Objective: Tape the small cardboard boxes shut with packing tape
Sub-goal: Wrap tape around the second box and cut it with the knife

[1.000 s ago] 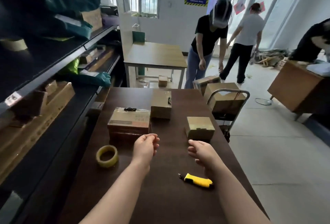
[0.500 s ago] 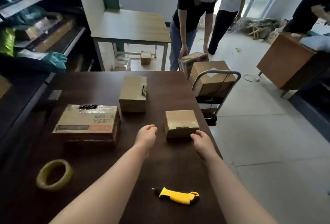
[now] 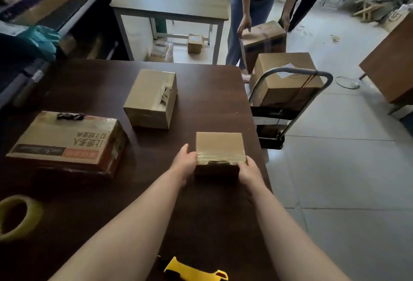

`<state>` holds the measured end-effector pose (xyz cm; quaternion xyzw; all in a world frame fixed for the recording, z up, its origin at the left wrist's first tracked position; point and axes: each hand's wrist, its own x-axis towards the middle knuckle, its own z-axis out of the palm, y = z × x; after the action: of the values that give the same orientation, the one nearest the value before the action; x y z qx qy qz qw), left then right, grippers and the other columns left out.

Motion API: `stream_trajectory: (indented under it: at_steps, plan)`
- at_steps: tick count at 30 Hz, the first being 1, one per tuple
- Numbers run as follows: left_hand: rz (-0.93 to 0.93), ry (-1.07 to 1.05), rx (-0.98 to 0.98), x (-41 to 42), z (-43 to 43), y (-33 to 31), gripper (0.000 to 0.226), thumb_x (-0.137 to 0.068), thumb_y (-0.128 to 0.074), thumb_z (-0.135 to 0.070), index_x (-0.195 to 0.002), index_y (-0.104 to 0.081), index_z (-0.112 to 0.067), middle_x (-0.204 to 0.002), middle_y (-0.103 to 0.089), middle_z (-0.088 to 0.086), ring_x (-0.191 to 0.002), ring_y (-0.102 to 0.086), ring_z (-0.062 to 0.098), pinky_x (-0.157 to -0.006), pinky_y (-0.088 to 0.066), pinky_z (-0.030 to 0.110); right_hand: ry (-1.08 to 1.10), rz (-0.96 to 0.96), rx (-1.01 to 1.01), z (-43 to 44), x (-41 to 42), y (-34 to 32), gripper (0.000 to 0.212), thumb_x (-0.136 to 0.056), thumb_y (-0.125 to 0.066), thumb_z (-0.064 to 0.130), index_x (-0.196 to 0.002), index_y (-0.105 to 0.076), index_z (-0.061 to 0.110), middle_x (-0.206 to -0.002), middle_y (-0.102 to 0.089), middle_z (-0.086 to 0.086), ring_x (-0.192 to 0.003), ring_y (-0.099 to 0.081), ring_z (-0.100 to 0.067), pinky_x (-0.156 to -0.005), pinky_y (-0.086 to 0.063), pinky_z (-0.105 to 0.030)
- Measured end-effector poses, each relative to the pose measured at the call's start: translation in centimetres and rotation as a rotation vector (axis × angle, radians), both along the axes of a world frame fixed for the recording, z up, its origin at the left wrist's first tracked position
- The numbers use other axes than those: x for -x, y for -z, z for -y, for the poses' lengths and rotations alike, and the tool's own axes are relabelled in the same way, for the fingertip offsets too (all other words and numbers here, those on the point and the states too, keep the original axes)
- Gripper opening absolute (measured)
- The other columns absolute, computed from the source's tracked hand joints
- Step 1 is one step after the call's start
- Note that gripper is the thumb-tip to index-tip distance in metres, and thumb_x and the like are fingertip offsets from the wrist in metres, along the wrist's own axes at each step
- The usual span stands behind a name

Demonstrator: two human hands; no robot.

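The left hand point(image 3: 185, 162) and right hand point(image 3: 248, 170) grip the small box point(image 3: 218, 144) at its near corners, the tape roll point(image 3: 17, 215) well left of it.

Both hands, left hand point(image 3: 185, 161) and right hand point(image 3: 248, 170), seemingly grip the small box point(image 3: 218, 146) on the dark table point(image 3: 93, 83), tape roll point(image 3: 17, 217) well apart.

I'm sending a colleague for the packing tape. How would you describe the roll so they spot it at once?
Start at the dark brown table, then find the wide printed box on its left side. Nearer the wearer than that box, at the left edge, lies the tape roll, flat. Unlike that brown box, it is a yellowish ring.
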<state>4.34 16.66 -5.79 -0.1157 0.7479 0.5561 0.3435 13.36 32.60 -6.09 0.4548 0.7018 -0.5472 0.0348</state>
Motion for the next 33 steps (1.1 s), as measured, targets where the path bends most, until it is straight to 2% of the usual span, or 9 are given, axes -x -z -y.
stream_trajectory:
  at_steps: [8,11,14,17,21,26,28,30,33]
  plan:
    - [-0.062,0.064,0.149,-1.0,3.2,0.5,0.065,-0.095,-0.051,-0.036,-0.150,-0.018,-0.037,-0.147,-0.039,0.003,-0.122,-0.050,0.032,-0.097,-0.050,0.048,-0.058,-0.083,0.081,1.7,-0.6,-0.2,0.038,-0.101,-0.043,0.022,-0.137,-0.051,0.017,-0.132,-0.056,0.000,-0.118,-0.050,-0.016,-0.098,-0.040,-0.029]
    - [-0.036,0.007,0.167,-1.9,5.8,-0.2,0.041,-0.095,-0.055,-0.034,-0.131,-0.036,-0.035,-0.131,-0.049,0.008,-0.105,-0.060,0.032,-0.071,-0.059,0.041,-0.082,-0.103,0.138,3.8,-1.1,-0.6,0.038,-0.101,-0.043,0.026,-0.137,-0.052,0.020,-0.131,-0.058,-0.001,-0.119,-0.053,-0.017,-0.106,-0.042,-0.038]
    - [-0.049,-0.064,0.208,-3.0,9.1,-0.9,0.031,-0.093,-0.057,-0.036,-0.112,-0.034,-0.027,-0.124,-0.042,0.011,-0.102,-0.058,0.035,-0.049,-0.055,0.034,-0.074,-0.143,0.233,6.6,-1.4,-1.3,0.040,-0.100,-0.044,0.022,-0.140,-0.049,0.022,-0.132,-0.057,-0.001,-0.122,-0.053,-0.018,-0.109,-0.041,-0.041]
    - [-0.021,-0.107,0.176,-4.5,12.8,-2.4,0.038,-0.092,-0.057,-0.041,-0.110,-0.031,-0.021,-0.125,-0.039,0.011,-0.101,-0.059,0.036,-0.048,-0.057,0.038,-0.084,-0.180,0.294,10.1,-1.7,-2.1,0.043,-0.100,-0.043,0.017,-0.143,-0.043,0.022,-0.135,-0.054,-0.001,-0.125,-0.051,-0.019,-0.110,-0.040,-0.042]
    - [0.066,-0.125,0.110,-6.9,18.2,-3.9,0.047,-0.092,-0.057,-0.045,-0.114,-0.031,-0.013,-0.121,-0.043,0.013,-0.091,-0.064,0.035,-0.053,-0.059,0.041,-0.108,-0.144,0.281,15.1,-2.7,-2.6,0.035,-0.098,-0.045,0.016,-0.132,-0.049,0.020,-0.122,-0.060,-0.006,-0.112,-0.057,-0.021,-0.102,-0.046,-0.041]
    - [0.183,-0.092,0.108,-10.8,24.4,-3.9,0.056,-0.089,-0.059,-0.047,-0.125,-0.028,-0.016,-0.124,-0.037,0.007,-0.104,-0.049,0.027,-0.058,-0.059,0.044,-0.122,-0.150,0.394,21.7,-5.0,-3.2,0.029,-0.095,-0.048,0.007,-0.120,-0.055,0.020,-0.105,-0.064,-0.008,-0.084,-0.062,-0.016,-0.068,-0.052,-0.026]
    - [0.244,-0.094,0.091,-12.4,26.7,-3.4,0.064,-0.090,-0.057,-0.047,-0.138,-0.021,-0.023,-0.133,-0.035,0.009,-0.111,-0.046,0.031,-0.060,-0.059,0.044,-0.133,-0.142,0.380,24.3,-5.7,-2.0,0.032,-0.087,-0.053,0.012,-0.112,-0.061,0.030,-0.114,-0.061,-0.011,-0.092,-0.064,-0.018,-0.073,-0.053,-0.028]
    - [0.285,-0.096,0.083,-13.8,28.8,-2.6,0.070,-0.091,-0.054,-0.049,-0.146,-0.016,-0.027,-0.141,-0.034,0.010,-0.119,-0.045,0.034,-0.065,-0.059,0.046,-0.149,-0.144,0.345,25.5,-6.3,2.2,0.034,-0.076,-0.054,0.024,-0.103,-0.066,0.042,-0.132,-0.052,-0.013,-0.110,-0.061,-0.024,-0.093,-0.052,-0.038]
    - [0.294,-0.057,0.117,-15.3,31.3,-1.6,0.070,-0.092,-0.051,-0.052,-0.147,-0.018,-0.023,-0.138,-0.038,0.010,-0.113,-0.050,0.032,-0.071,-0.059,0.049,-0.144,-0.121,0.345,28.5,-8.0,1.6,0.041,-0.092,-0.050,0.012,-0.130,-0.053,0.026,-0.138,-0.050,-0.012,-0.122,-0.054,-0.025,-0.108,-0.043,-0.043]
